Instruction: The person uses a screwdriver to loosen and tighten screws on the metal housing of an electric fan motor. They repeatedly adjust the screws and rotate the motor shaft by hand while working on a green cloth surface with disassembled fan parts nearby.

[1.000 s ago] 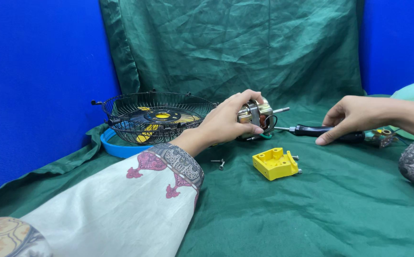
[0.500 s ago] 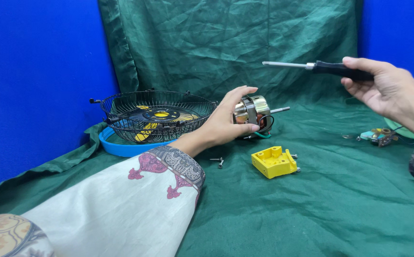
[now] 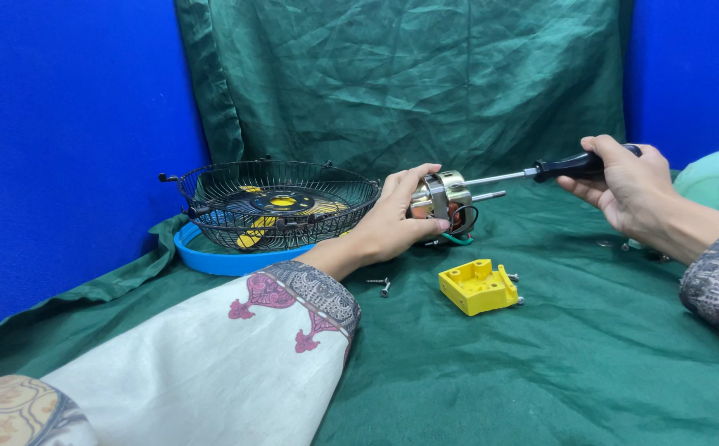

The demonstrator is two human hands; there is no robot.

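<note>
On motor (image 3: 442, 201): L hand (image 3: 392, 227), prob. screwdriver (image 3: 541, 172) tip.

Shiny metal motor (image 3: 442, 202) — matt green cloth (image 3: 541, 372)

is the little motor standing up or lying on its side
On its side. The motor has its shaft pointing sideways to the right, steadied by the left hand on the green cloth.
</note>
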